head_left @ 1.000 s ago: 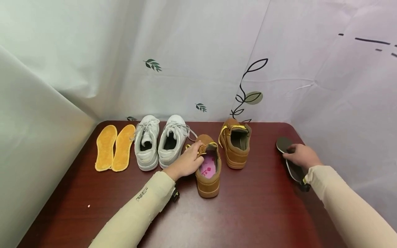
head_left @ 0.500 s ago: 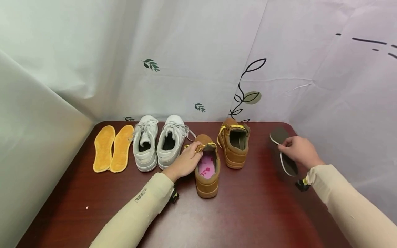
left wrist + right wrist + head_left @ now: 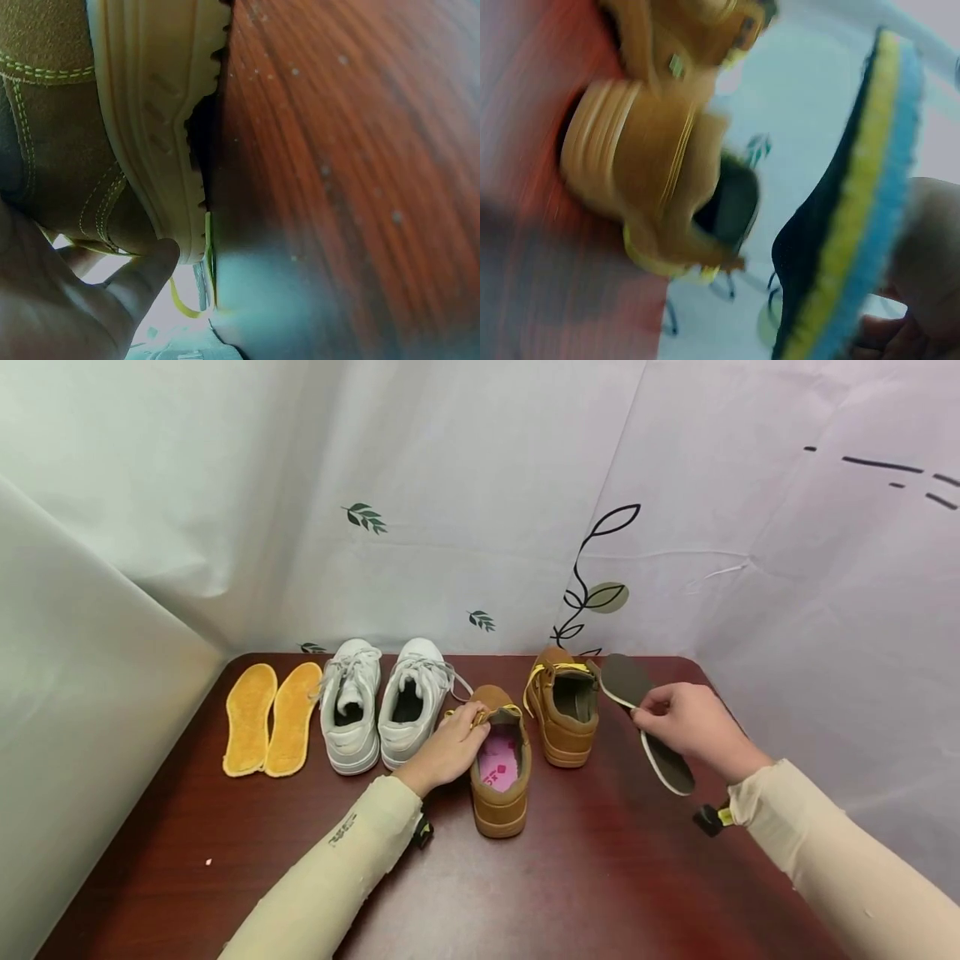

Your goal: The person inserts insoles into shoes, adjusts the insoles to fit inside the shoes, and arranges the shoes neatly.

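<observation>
Insole (image 3: 667, 762), dark-faced, pinched in my right hand (image 3: 690, 722), tilted above the table (image 3: 465, 893) just right of the farther brown shoe (image 3: 570, 741). My left hand (image 3: 447, 750) grips the nearer brown shoe (image 3: 499, 816) near its yellow laces (image 3: 512, 708); a pink insole (image 3: 499, 760) lies inside. Leftward stand white sneakers (image 3: 358, 750), then two yellow insoles (image 3: 289, 722) lying flat.

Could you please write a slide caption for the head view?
The left hand grips a pink-lined brown shoe while the right hand pinches a dark insole.

white sneakers (image 3: 367, 714) beside yellow insoles (image 3: 291, 718), pale curtain (image 3: 465, 477) behind.
</observation>
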The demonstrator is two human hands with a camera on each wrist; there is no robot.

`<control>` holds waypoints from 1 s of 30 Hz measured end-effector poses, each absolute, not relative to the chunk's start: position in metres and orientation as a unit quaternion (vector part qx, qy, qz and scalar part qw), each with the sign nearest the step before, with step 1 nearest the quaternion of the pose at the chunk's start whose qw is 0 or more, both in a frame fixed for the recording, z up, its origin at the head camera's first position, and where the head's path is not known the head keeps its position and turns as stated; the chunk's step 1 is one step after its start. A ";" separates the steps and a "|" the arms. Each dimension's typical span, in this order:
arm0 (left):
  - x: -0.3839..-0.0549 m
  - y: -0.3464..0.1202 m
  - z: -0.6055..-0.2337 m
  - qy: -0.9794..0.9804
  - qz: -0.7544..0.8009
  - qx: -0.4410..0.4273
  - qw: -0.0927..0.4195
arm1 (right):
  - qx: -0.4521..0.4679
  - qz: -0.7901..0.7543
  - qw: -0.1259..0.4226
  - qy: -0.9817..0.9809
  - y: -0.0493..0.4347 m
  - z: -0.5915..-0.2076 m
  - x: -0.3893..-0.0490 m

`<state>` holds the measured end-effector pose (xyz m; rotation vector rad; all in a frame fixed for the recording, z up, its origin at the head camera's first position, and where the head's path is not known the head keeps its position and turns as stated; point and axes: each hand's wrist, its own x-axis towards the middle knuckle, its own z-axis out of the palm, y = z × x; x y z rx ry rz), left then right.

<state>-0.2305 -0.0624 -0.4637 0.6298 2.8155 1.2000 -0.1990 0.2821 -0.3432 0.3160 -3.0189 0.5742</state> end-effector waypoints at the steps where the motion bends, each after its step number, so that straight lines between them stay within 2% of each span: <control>1: -0.230 -0.063 -0.464 0.901 0.383 0.202 0.009 | 0.108 0.191 0.024 -0.975 0.277 -0.342 -0.197; 12: -0.231 -0.064 -0.460 0.907 0.370 0.202 0.014 | 0.177 0.214 0.009 -0.961 0.229 -0.337 -0.172; 21: -0.233 -0.068 -0.449 0.899 0.374 0.213 0.077 | 0.251 0.214 -0.030 -0.944 0.201 -0.334 -0.150; 30: -0.234 -0.066 -0.451 0.899 0.378 0.207 0.073 | 0.294 0.230 -0.099 -0.922 0.172 -0.345 -0.151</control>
